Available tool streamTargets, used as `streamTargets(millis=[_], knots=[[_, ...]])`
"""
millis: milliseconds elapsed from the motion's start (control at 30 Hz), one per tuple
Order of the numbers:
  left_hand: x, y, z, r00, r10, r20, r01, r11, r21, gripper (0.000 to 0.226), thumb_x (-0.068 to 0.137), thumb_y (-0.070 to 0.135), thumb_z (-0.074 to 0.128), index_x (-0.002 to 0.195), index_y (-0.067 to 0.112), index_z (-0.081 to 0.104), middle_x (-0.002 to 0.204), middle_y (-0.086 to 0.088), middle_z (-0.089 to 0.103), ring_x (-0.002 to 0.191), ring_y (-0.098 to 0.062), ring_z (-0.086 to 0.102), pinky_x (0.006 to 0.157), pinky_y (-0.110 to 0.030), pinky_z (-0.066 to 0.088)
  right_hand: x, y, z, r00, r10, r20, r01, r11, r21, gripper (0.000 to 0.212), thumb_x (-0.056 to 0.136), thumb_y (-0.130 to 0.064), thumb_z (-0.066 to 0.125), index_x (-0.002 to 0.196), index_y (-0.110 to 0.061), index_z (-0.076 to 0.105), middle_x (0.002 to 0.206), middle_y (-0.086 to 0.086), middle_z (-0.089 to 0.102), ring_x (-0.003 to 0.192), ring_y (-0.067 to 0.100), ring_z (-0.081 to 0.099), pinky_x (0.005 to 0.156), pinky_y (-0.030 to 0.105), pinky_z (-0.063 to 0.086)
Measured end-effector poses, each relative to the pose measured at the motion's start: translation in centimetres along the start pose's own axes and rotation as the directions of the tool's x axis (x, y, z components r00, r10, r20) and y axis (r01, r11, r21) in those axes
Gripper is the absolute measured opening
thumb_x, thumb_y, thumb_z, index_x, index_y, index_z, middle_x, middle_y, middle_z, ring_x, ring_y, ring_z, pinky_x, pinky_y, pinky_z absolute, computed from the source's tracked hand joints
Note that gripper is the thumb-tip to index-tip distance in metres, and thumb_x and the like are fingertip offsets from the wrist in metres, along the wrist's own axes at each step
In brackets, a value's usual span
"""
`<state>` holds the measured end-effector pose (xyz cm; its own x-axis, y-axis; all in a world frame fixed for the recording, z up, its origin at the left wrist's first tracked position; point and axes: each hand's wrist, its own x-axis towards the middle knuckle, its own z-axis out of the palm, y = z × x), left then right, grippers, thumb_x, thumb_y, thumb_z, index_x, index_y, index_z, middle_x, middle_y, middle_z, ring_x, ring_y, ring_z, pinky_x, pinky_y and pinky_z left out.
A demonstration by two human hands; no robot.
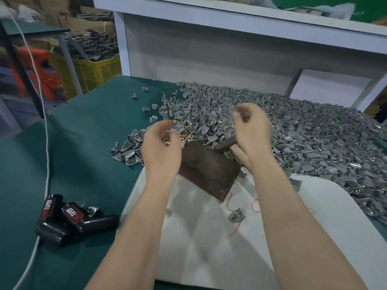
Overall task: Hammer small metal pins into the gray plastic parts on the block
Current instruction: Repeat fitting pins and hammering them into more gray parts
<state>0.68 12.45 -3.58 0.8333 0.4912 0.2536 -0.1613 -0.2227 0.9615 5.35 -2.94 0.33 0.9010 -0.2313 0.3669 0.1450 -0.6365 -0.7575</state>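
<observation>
Left hand [161,151] curled round pins [166,142], right hand [251,126] blurred, grip cannot tell, both over block [209,170]; risk: loose hold spills pins among gray parts [303,130].

Open green table [83,153] to my left, bounded by black devices [69,218] and a white cable [47,143]. The gray parts heap [303,132] fills the right and far side. The wooden block [207,170] stands between my forearms; a white shelf panel [209,59] closes the back.
</observation>
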Motion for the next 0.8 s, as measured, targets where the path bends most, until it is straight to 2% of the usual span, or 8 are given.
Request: streamTargets(millis=[67, 133, 267, 367, 467, 567, 700, 800], knots=[[0.6, 0.0, -0.6, 0.978, -0.142, -0.151, 0.11, 0.973, -0.203, 0.022, 0.093, 0.011, 0.049, 0.111, 0.02, 0.059, 0.104, 0.009, 0.059, 0.086, 0.006, 0.055, 0.076, -0.008, 0.042, 1.4, 0.7, -0.1, 0.99, 0.141, -0.023, -0.143, 0.975, -0.168, 0.054, 0.094, -0.024, 0.054, 0.144, -0.027, 0.034, 0.144, 0.006, 0.039, 0.131, 0.024, 0.037, 0.105, 0.037, 0.036], [1.0, -0.1, -1.1, 0.931, -0.306, -0.2, 0.215, 0.9, -0.379, 0.022, 0.094, 0.009, 0.045, 0.109, 0.022, 0.055, 0.101, 0.011, 0.056, 0.08, 0.011, 0.054, 0.071, -0.005, 0.04, 1.6, 0.6, 1.0, 0.982, 0.163, 0.092, -0.126, 0.938, -0.322, 0.061, 0.093, -0.025, 0.055, 0.147, -0.032, 0.026, 0.154, 0.012, 0.02, 0.141, 0.033, 0.019, 0.115, 0.047, 0.022], [1.2, -0.1, -1.3, 0.859, -0.474, -0.194, 0.322, 0.794, -0.516, 0.021, 0.094, 0.01, 0.041, 0.106, 0.024, 0.053, 0.11, 0.003, 0.055, 0.088, -0.003, 0.051, 0.081, -0.021, 0.042, 0.2, -1.4, 4.8, 0.922, -0.072, 0.382, 0.196, 0.935, -0.296, 0.025, 0.09, -0.029, 0.06, 0.114, -0.023, 0.065, 0.116, 0.001, 0.066, 0.103, 0.018, 0.06, 0.097, 0.034, 0.046], [1.2, 0.1, -1.2, 0.857, -0.476, -0.196, 0.311, 0.782, -0.54, 0.021, 0.093, 0.009, 0.041, 0.105, 0.022, 0.053, 0.105, 0.002, 0.053, 0.081, -0.005, 0.049, 0.077, -0.023, 0.04, -0.3, -2.7, 8.0, 0.863, -0.005, 0.506, 0.28, 0.837, -0.47, 0.025, 0.084, -0.043, 0.064, 0.093, -0.02, 0.067, 0.098, 0.0, 0.066, 0.094, 0.024, 0.059, 0.091, 0.039, 0.045], [1.1, 0.1, -1.2, 0.857, -0.478, -0.194, 0.316, 0.784, -0.534, 0.021, 0.093, 0.009, 0.041, 0.103, 0.022, 0.053, 0.105, 0.001, 0.054, 0.078, -0.003, 0.049, 0.079, -0.027, 0.043, -0.3, -3.6, 10.1, 0.849, 0.062, 0.525, 0.33, 0.713, -0.618, 0.017, 0.084, -0.027, 0.062, 0.09, -0.016, 0.05, 0.103, 0.004, 0.061, 0.088, 0.026, 0.051, 0.084, 0.04, 0.035], [1.2, 0.1, -1.2, 0.855, -0.485, -0.184, 0.329, 0.781, -0.531, 0.02, 0.093, 0.01, 0.041, 0.099, 0.024, 0.054, 0.114, -0.001, 0.056, 0.084, -0.005, 0.051, 0.089, -0.033, 0.047, 0.4, -4.2, 10.7, 0.824, 0.115, 0.554, 0.337, 0.687, -0.644, 0.02, 0.085, -0.016, 0.058, 0.105, -0.016, 0.054, 0.111, 0.006, 0.057, 0.097, 0.027, 0.053, 0.092, 0.042, 0.035], [1.2, 0.0, -1.2, 0.848, -0.501, -0.173, 0.34, 0.765, -0.548, 0.021, 0.093, 0.01, 0.042, 0.1, 0.024, 0.056, 0.113, 0.002, 0.056, 0.09, -0.008, 0.053, 0.092, -0.035, 0.047, 1.5, -2.8, 10.1, 0.888, 0.039, 0.457, 0.234, 0.818, -0.525, 0.021, 0.088, -0.008, 0.053, 0.106, -0.008, 0.063, 0.108, 0.007, 0.064, 0.092, 0.026, 0.059, 0.086, 0.038, 0.049], [1.4, -0.1, -1.3, 0.849, -0.499, -0.175, 0.333, 0.762, -0.556, 0.021, 0.093, 0.01, 0.043, 0.096, 0.027, 0.055, 0.112, 0.003, 0.056, 0.093, -0.009, 0.052, 0.082, -0.023, 0.044, 3.3, -0.7, 7.2, 0.986, 0.055, 0.156, 0.018, 0.902, -0.43, 0.021, 0.089, -0.007, 0.055, 0.107, -0.011, 0.066, 0.11, 0.008, 0.065, 0.1, 0.026, 0.061, 0.087, 0.039, 0.051]])
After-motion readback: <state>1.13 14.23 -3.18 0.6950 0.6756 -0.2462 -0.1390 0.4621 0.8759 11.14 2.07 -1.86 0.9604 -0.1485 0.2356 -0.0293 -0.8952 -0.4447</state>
